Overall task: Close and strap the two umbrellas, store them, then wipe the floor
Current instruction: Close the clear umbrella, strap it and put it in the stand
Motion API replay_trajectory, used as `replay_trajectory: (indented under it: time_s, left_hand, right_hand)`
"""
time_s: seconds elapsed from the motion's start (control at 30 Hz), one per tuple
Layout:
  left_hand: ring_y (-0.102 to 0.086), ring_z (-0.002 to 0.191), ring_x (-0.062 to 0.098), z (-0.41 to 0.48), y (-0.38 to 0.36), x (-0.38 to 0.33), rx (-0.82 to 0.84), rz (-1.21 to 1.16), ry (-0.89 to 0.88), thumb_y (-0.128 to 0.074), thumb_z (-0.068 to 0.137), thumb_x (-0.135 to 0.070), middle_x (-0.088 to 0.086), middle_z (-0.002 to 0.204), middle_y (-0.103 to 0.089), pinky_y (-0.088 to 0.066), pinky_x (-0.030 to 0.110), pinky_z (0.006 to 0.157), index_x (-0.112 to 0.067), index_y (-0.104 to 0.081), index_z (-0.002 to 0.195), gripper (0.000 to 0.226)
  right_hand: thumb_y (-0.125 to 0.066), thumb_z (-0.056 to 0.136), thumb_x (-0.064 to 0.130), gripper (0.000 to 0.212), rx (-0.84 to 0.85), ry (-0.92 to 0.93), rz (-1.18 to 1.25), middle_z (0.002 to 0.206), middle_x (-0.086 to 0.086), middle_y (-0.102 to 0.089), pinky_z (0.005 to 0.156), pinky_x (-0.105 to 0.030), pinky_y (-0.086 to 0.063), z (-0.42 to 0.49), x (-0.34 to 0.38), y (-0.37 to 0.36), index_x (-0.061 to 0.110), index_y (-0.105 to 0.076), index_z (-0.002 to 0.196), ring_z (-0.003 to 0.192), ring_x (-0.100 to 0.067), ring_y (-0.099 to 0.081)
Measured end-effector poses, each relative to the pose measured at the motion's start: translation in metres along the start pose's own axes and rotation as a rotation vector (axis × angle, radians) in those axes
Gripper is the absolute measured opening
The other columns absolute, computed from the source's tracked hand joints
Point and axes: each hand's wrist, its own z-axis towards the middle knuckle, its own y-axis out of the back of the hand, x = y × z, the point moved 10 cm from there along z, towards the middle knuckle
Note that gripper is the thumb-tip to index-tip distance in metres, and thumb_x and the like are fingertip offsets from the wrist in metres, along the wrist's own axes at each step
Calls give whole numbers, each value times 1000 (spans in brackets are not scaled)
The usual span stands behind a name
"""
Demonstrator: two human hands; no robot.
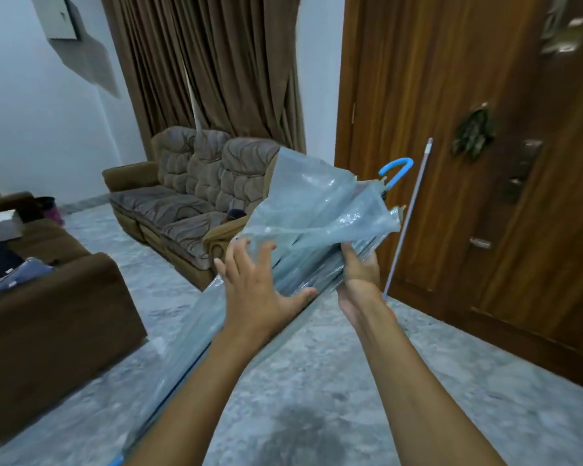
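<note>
The floor (317, 381) spreads grey and mottled below both hands, with a darker, damp-looking patch under the forearms. Beyond the hands to the left stands a patterned sofa (189, 196); to the right, past the right hand, is a wooden door (485, 163) with a pale mop pole (408, 216) leaning against it.

The transparent umbrella (317, 210) lies between the hands, its long axis running diagonally: the blue hooked handle (396, 171) points up and away to the right, beyond the right hand, while the tip end runs down toward the lower left, passing under the left forearm. The canopy is collapsed but loose, its folds billowing above the fingers.

The right hand (359, 274) is curled round the bundled ribs and shaft from below, holding the umbrella. The left hand (256, 284) is spread wide, palm pressed flat to the canopy side, gripping nothing. It seems the nearer one to gather the loose folds for strapping.
</note>
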Motion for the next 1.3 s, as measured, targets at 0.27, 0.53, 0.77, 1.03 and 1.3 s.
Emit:
replay_trajectory:
  time_s: [0.27, 0.53, 0.77, 1.03, 1.3]
  left_hand:
    - [-54, 118, 15, 27, -87, -78, 329, -274, -4, -79, 54, -69, -10, 136, -43, -51, 38, 93, -43, -25, 136, 102]
    - [-61, 109, 28, 33, -126, -160, 219, -176, -174, -75, 77, -34, 4, 134, -55, -50, 36, 78, -27, -26, 148, 87]
    - [-65, 82, 35, 46, -154, -188, 131, -152, -245, -68, 80, -15, 13, 100, -66, -47, 37, 57, -27, -35, 148, 76]
    - [-62, 91, 29, 66, -172, -191, 65, -113, -223, -67, 80, -11, 10, 116, -60, -53, 41, 64, -41, -13, 147, 91]
    - [-66, 86, 31, 64, -193, -198, 110, -30, -265, -74, 78, -16, 15, 114, -62, -54, 40, 60, -34, -18, 145, 89]
  right_hand:
    - [-71, 91, 24, 45, 181, 92, 62, 125, -3, -69, 95, -46, -55, 49, 70, 37, 26, -56, 133, 116, -23, -66]
    - [-58, 98, 17, 38, 181, 114, -18, 129, -18, -64, 92, -42, -57, 94, 104, 88, 8, -55, 134, 118, -35, -61]
    - [-51, 102, 16, 24, 158, 127, -156, 117, -9, -68, 97, -45, -55, 105, 135, 112, 14, -61, 123, 109, -25, -65]
    - [-60, 97, 25, 7, -356, 621, -313, 84, 3, -65, 66, -14, -46, 25, 180, 148, 22, -64, 91, 74, -3, -59]
    - [-64, 89, 52, 24, -93, 474, -750, 80, 14, -71, 73, -23, -58, 70, 179, 92, 29, -70, 85, 80, -2, -68]
